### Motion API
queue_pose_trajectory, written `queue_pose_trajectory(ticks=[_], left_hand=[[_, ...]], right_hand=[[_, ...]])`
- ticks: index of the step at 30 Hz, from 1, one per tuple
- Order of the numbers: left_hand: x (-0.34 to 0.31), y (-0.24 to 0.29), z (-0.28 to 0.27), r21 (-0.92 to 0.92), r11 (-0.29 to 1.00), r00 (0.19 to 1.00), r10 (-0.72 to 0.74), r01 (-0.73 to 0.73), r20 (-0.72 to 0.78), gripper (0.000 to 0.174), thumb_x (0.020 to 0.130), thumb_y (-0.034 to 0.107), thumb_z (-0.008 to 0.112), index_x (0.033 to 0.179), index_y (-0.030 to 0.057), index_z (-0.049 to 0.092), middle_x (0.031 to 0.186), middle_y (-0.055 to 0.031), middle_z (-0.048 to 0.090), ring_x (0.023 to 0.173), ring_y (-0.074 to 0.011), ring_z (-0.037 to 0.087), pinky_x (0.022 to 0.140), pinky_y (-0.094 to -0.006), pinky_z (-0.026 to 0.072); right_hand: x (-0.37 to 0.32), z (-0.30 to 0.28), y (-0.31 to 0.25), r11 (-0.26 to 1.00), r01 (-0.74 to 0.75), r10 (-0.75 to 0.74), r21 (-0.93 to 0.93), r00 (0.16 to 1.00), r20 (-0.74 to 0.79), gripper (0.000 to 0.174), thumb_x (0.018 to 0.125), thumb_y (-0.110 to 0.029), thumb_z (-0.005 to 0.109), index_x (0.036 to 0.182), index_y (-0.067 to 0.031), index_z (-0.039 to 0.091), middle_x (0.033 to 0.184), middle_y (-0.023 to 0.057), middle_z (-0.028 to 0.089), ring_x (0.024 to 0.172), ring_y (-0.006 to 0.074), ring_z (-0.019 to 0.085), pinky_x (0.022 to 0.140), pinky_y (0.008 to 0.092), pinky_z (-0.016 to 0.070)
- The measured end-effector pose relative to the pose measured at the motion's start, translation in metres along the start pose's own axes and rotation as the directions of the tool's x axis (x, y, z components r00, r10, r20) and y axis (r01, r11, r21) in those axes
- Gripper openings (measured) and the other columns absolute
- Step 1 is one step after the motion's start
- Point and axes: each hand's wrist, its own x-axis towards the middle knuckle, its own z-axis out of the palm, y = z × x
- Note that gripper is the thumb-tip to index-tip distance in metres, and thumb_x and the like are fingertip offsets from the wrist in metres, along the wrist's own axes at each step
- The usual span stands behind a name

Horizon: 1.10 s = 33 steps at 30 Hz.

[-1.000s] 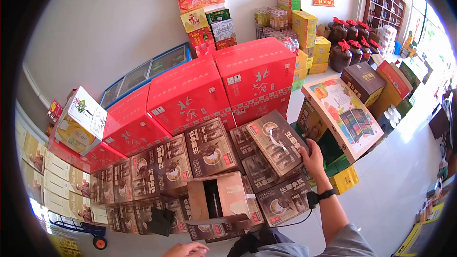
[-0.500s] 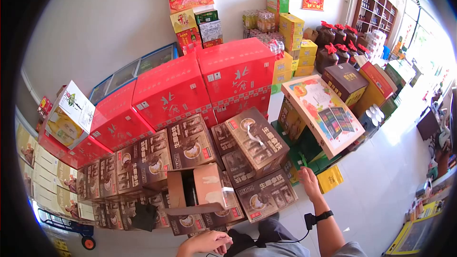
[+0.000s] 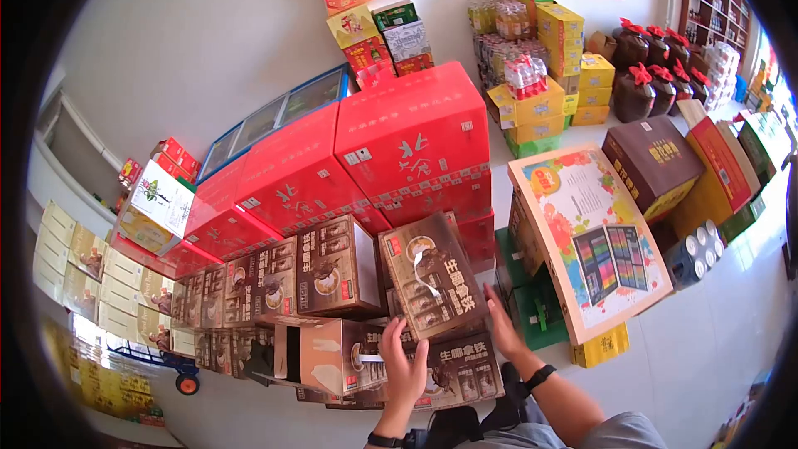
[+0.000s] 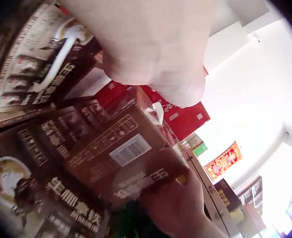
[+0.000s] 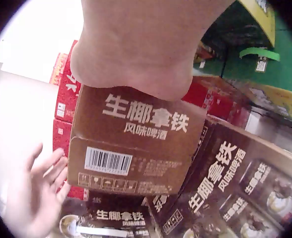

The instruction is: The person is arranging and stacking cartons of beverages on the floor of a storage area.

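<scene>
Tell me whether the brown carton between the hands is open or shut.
The brown carton is shut: its printed top lies flat under the white handle, with no flap raised.

Place: a drinks shop or its stockroom, cannot tell which
Brown cartons: stacked near the middle, carrying a barcode and Chinese lettering for coconut-latte-flavoured beer
Red cartons: piled behind the brown ones, all in matching print
Cream cartons: a printed stack at left
Hand truck: orange-hubbed wheel and blue frame, near left, beside the stacks
Glass-topped chest: blue-rimmed, along the far wall
Bottled drinks: in clear-wrapped packs on yellow boxes, far right of centre
Dark jars: big-bellied, tied with red cloth, grouped far right
Wooden shelves: rows of bottles, far right
Floor: pale and glossy
</scene>
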Motion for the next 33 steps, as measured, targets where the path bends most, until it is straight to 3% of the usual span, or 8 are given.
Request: queue_pose_trajectory(ticks=[4,8,12,16,21,24,28,33], left_hand=[[0.059,0.012,0.038,0.118,0.99,0.996,-0.076,0.071,0.039,0.06,0.109,0.039,0.069,0.156,0.0037,0.056,0.159,-0.0226,0.053,0.149,-0.0422,0.046,0.127,-0.0536,0.0351],[0.101,0.013,0.061,0.234,0.962,0.99,-0.141,0.139,-0.009,0.051,0.104,0.043,0.076,0.133,0.0017,0.071,0.137,-0.0204,0.067,0.129,-0.0419,0.06,0.113,-0.055,0.0445],[0.133,-0.012,0.088,-0.234,0.879,0.908,-0.391,0.416,0.147,0.045,0.107,0.043,0.072,0.119,0.0005,0.073,0.095,-0.0131,0.076,0.097,-0.0239,0.071,0.089,-0.0379,0.0548],[0.153,-0.02,0.08,-0.516,0.689,0.86,-0.418,0.509,0.292,0.038,0.119,0.035,0.054,0.124,0.0001,0.068,0.121,-0.0188,0.081,0.096,-0.0215,0.075,0.089,-0.0377,0.0602],[0.172,-0.03,0.055,-0.406,0.615,0.733,-0.501,0.676,0.461,0.033,0.117,0.029,0.061,0.128,-0.0001,0.072,0.109,-0.0118,0.079,0.097,-0.0225,0.079,0.089,-0.0384,0.0677],[0.168,-0.026,0.056,-0.296,0.704,0.741,-0.48,0.645,0.47,0.033,0.117,0.029,0.063,0.128,-0.0003,0.073,0.11,-0.0117,0.079,0.099,-0.0223,0.08,0.089,-0.0383,0.0676],[0.162,-0.02,0.067,-0.662,0.405,0.775,-0.374,0.63,0.509,0.025,0.118,0.027,0.059,0.111,0.0049,0.068,0.086,-0.002,0.068,0.084,-0.0191,0.073,0.087,-0.0404,0.065],[0.161,-0.006,0.08,-0.598,0.393,0.701,-0.543,0.699,0.463,0.031,0.117,0.038,0.06,0.096,0.014,0.06,0.068,0.0076,0.04,0.064,-0.0107,0.046,0.069,-0.0328,0.0471]], right_hand=[[0.001,0.013,-0.001,0.996,0.039,-0.043,0.078,0.998,0.051,0.068,0.124,-0.043,0.026,0.177,0.001,0.025,0.185,0.016,0.024,0.172,0.0281,0.017,0.139,0.0392,0.0099],[0.002,0.003,-0.001,0.992,0.103,-0.097,-0.069,0.992,0.085,0.066,0.124,-0.041,0.026,0.177,-0.0015,0.027,0.186,0.0171,0.023,0.173,0.0303,0.015,0.139,0.0412,0.0102],[0.003,-0.001,-0.002,0.986,0.103,-0.088,-0.134,0.99,0.111,0.066,0.124,-0.042,0.026,0.178,-0.0042,0.025,0.186,0.0191,0.021,0.173,0.0337,0.013,0.14,0.0434,0.0095],[-0.001,-0.015,0.004,0.984,0.086,-0.065,-0.155,0.989,0.136,0.069,0.123,-0.048,0.027,0.179,-0.0077,0.026,0.186,0.0197,0.019,0.174,0.0353,0.01,0.14,0.0456,0.0061],[-0.006,-0.02,0.048,0.998,-0.049,0.05,-0.049,0.999,0.007,0.068,0.121,-0.049,0.038,0.176,-0.0076,0.036,0.183,0.0184,0.031,0.173,0.0352,0.016,0.139,0.0429,0.0128],[-0.002,-0.022,0.067,0.995,-0.069,0.068,-0.067,0.997,-0.022,0.066,0.122,-0.048,0.035,0.174,-0.0077,0.04,0.18,0.0171,0.038,0.171,0.0351,0.024,0.139,0.0442,0.0145],[-0.001,-0.025,0.081,0.99,-0.137,0.13,-0.037,0.981,-0.146,0.057,0.12,-0.046,0.045,0.159,-0.006,0.057,0.159,0.0218,0.061,0.15,0.0365,0.056,0.125,0.043,0.0412],[-0.004,-0.023,0.096,0.964,-0.241,0.202,-0.115,0.938,-0.281,0.054,0.115,-0.047,0.055,0.135,-0.001,0.073,0.129,0.0263,0.075,0.125,0.041,0.071,0.108,0.0447,0.0521]])
